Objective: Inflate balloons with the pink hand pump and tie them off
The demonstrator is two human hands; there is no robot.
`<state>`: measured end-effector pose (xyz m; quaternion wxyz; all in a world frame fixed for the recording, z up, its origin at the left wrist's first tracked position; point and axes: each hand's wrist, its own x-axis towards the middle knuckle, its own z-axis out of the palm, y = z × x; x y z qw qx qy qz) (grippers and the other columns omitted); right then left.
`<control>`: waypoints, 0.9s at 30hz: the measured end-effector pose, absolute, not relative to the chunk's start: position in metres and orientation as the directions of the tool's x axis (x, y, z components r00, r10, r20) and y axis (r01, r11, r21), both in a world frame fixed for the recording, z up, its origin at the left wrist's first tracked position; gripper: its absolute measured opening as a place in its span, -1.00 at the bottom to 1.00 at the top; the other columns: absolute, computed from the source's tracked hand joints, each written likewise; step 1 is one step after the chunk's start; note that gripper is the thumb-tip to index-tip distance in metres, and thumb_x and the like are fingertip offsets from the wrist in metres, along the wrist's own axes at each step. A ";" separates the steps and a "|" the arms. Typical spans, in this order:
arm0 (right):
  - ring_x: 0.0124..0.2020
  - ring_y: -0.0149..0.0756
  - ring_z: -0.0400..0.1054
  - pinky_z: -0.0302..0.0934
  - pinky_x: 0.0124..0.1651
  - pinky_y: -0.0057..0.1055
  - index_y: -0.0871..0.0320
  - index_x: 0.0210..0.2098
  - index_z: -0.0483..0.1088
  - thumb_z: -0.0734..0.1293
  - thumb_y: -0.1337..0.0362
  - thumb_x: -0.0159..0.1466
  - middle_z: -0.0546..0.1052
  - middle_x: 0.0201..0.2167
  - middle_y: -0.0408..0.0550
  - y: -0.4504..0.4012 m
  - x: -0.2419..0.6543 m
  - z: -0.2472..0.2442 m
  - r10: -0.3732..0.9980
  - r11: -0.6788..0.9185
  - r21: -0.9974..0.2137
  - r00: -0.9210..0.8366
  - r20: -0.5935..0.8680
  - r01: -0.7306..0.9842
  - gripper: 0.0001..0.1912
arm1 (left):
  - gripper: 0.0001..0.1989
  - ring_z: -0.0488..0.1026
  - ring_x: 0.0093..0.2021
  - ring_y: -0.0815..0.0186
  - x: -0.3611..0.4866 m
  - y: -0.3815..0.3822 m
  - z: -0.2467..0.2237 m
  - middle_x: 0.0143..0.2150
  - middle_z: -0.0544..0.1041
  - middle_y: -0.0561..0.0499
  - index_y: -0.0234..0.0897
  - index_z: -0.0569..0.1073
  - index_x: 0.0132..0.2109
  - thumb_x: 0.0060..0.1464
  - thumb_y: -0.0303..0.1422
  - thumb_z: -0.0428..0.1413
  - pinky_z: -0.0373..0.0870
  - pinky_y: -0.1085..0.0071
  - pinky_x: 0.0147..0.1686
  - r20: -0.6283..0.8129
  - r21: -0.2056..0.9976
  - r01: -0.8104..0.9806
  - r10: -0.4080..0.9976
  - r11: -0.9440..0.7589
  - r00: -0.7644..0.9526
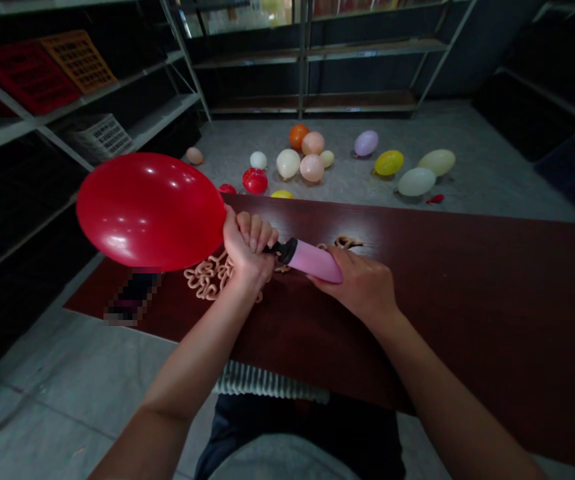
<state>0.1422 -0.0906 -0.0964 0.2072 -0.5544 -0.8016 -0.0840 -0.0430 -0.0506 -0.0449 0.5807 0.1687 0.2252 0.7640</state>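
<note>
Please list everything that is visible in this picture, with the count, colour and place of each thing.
Large red balloon: 1, red, at left hand
Pump: 1, pink and black, between hands
Looped strands: uncountable, tan, on table
Pixelated object: 1, dark, table's left end
Table: 1, dark red-brown, before the person
Floor balloons: about fourteen, mixed colours, beyond table
Small red piece: 1, red, floor, right
Crates: at least three, red, orange, white, left shelves
Shelves: several, partly dark, left, back, right
Ribbed item: 1, pale grey, under table's near edge
Floor: 1, grey, around
Left hand: 1, bare, at balloon's neck
Right hand: 1, bare, around pump
</note>
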 end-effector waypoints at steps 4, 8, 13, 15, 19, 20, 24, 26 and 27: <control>-0.32 -0.18 0.48 0.10 -0.31 -0.33 0.06 0.05 0.44 0.24 -0.21 0.25 0.62 -0.20 -0.01 -0.091 0.143 -0.093 0.890 0.354 -0.125 -0.293 0.350 0.927 -0.40 | -0.34 -0.14 -0.79 0.50 -0.043 -0.050 -0.043 -0.76 -0.14 0.16 -0.26 -0.14 -0.64 0.42 -0.12 -0.20 -0.05 0.49 -0.74 -0.035 0.576 -0.789 0.958 -0.214 -0.285; -0.31 -0.17 0.45 0.06 -0.32 -0.33 0.07 0.01 0.45 0.18 -0.27 0.25 0.61 -0.23 0.01 -0.088 0.144 -0.095 0.886 0.345 -0.092 -0.291 0.361 0.934 -0.37 | -0.33 -0.16 -0.78 0.50 -0.048 -0.049 -0.040 -0.75 -0.14 0.17 -0.27 -0.16 -0.63 0.41 -0.09 -0.16 -0.03 0.50 -0.74 -0.073 0.619 -0.760 0.949 -0.199 -0.308; -0.28 -0.20 0.43 0.03 -0.30 -0.34 0.08 -0.02 0.46 0.18 -0.28 0.25 0.60 -0.22 0.00 -0.081 0.144 -0.099 0.866 0.362 -0.076 -0.305 0.397 0.929 -0.37 | -0.34 -0.16 -0.77 0.50 -0.054 -0.047 -0.040 -0.75 -0.14 0.17 -0.27 -0.15 -0.62 0.40 -0.06 -0.18 -0.02 0.51 -0.73 -0.071 0.632 -0.746 0.943 -0.210 -0.326; -0.24 -0.20 0.43 0.04 -0.28 -0.35 0.08 -0.02 0.45 0.18 -0.27 0.26 0.59 -0.18 0.00 -0.078 0.145 -0.101 0.860 0.363 -0.071 -0.305 0.410 0.929 -0.38 | -0.34 -0.15 -0.77 0.50 -0.058 -0.043 -0.042 -0.74 -0.14 0.17 -0.26 -0.15 -0.62 0.40 -0.05 -0.18 -0.02 0.50 -0.72 -0.054 0.608 -0.759 0.942 -0.232 -0.331; -0.24 -0.19 0.41 0.02 -0.27 -0.35 0.09 0.04 0.43 0.20 -0.26 0.25 0.59 -0.15 0.02 -0.073 0.149 -0.104 0.864 0.333 -0.041 -0.288 0.413 0.942 -0.36 | -0.34 -0.17 -0.76 0.49 -0.071 -0.035 -0.045 -0.73 -0.14 0.18 -0.25 -0.13 -0.62 0.39 -0.04 -0.18 -0.03 0.48 -0.71 -0.036 0.583 -0.763 0.930 -0.279 -0.367; -0.24 -0.19 0.41 0.01 -0.28 -0.34 0.10 0.05 0.43 0.20 -0.26 0.25 0.59 -0.15 0.03 -0.072 0.151 -0.104 0.864 0.328 -0.025 -0.289 0.411 0.944 -0.35 | -0.35 -0.17 -0.76 0.49 -0.074 -0.034 -0.046 -0.73 -0.14 0.18 -0.24 -0.13 -0.62 0.39 -0.05 -0.18 -0.03 0.47 -0.71 -0.040 0.580 -0.763 0.926 -0.285 -0.376; -0.23 -0.16 0.39 -0.02 -0.27 -0.33 0.13 0.07 0.42 0.20 -0.26 0.25 0.58 -0.18 0.06 -0.072 0.162 -0.104 0.862 0.306 0.048 -0.298 0.410 0.951 -0.33 | -0.37 -0.18 -0.74 0.48 -0.090 -0.029 -0.050 -0.73 -0.13 0.19 -0.23 -0.12 -0.62 0.40 -0.10 -0.16 -0.05 0.45 -0.69 -0.052 0.560 -0.771 0.915 -0.305 -0.399; -0.23 -0.15 0.38 -0.02 -0.26 -0.32 0.13 0.08 0.42 0.19 -0.27 0.26 0.57 -0.18 0.07 -0.073 0.170 -0.103 0.860 0.296 0.074 -0.299 0.413 0.952 -0.31 | -0.39 -0.18 -0.74 0.48 -0.097 -0.028 -0.053 -0.74 -0.12 0.19 -0.23 -0.12 -0.61 0.41 -0.15 -0.18 -0.05 0.45 -0.68 -0.056 0.541 -0.779 0.910 -0.318 -0.411; -0.22 -0.15 0.37 -0.03 -0.26 -0.32 0.13 0.08 0.42 0.19 -0.27 0.26 0.57 -0.18 0.07 -0.073 0.173 -0.103 0.858 0.292 0.086 -0.301 0.415 0.953 -0.31 | -0.40 -0.17 -0.74 0.48 -0.101 -0.028 -0.054 -0.73 -0.12 0.19 -0.23 -0.12 -0.61 0.42 -0.18 -0.19 -0.05 0.45 -0.67 -0.056 0.528 -0.783 0.906 -0.329 -0.419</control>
